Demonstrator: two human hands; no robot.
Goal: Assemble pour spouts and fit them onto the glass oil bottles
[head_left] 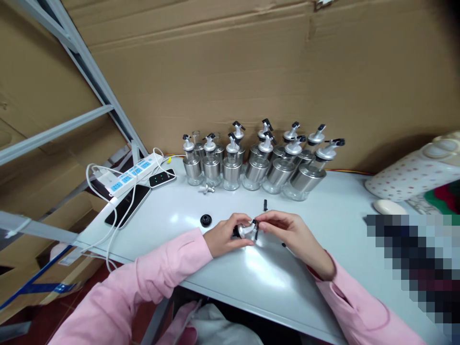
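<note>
My left hand [226, 235] is closed around a silver pour spout [246, 232] with a black base, held low over the table. My right hand [289, 231] pinches a small black piece at the spout's tip. On the table, a black ring-shaped stopper [206, 220] lies left of my hands. A black strip [265, 205] lies just beyond them, and a tiny black part [283, 245] is partly hidden by my right hand. A loose silver spout piece [206, 189] rests before the bottles. Glass bottles with steel sleeves [232, 167] stand in two rows, most topped with spouts.
At left are a white power strip [131, 176], a dark phone [128, 206], a small black-faced device [162, 178] and loose white cables. A spotted white container [406, 170] and a white oval object [389, 207] are at right. Cardboard [215, 72] stands behind the table.
</note>
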